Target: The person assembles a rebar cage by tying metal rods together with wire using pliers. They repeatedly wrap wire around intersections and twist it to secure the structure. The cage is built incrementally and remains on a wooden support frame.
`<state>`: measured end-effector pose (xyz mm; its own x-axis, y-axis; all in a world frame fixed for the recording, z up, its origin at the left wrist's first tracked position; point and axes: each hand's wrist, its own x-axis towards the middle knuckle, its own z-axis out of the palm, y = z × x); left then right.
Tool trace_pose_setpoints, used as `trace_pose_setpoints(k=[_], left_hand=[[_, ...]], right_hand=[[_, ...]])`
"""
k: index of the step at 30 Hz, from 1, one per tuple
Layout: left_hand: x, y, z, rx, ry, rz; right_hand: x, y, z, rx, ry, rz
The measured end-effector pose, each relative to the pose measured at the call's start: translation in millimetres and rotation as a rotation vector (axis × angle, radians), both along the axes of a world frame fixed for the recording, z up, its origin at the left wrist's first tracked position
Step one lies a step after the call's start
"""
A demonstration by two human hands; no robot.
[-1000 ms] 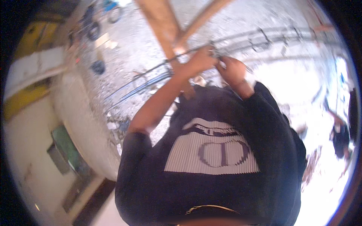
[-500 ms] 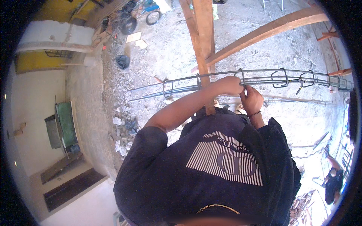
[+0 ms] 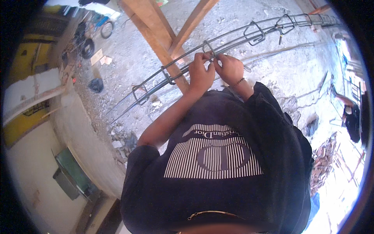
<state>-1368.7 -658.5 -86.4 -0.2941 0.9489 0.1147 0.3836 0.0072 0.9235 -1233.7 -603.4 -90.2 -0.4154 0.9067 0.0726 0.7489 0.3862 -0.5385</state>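
Note:
A long rebar cage [image 3: 230, 46] of steel bars with square stirrups runs slantwise in front of me, from lower left to upper right. Both hands meet at one stirrup [image 3: 209, 47] near its middle. My left hand [image 3: 201, 73] is closed in a pinch at the bars; whatever lies between its fingertips is hidden. Pressed close beside it, my right hand [image 3: 230, 70] pinches at the same joint. Thin looped tie wires [image 3: 247, 68] stick out from the right hand's outer side. Farther right, a small dark tool [image 3: 280, 36] hangs on the cage.
Wooden beams [image 3: 156, 37] cross under the cage. Rubble [image 3: 121, 145] lies left of me, with a black bag [image 3: 96, 85] and a tire [image 3: 88, 48] farther off. Another person [image 3: 350, 119] is at the far right, near a debris pile [image 3: 325, 158].
My view has turned, so the cage now slants. The left hand has shifted from a fist over the bars to a pinch beside the right hand, which stays at the stirrup.

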Motion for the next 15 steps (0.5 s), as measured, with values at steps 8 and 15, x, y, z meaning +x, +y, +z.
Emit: trace_pose_setpoints(k=[8,15], left_hand=[[-17,-1,14,-0.093,0.028,-0.13],[-31,24,15,0.018,0.102,-0.127]], right_hand=[[-3,1,2,-0.049,-0.045,-0.039],[-4,1,-2,-0.045,-0.021,-0.055]])
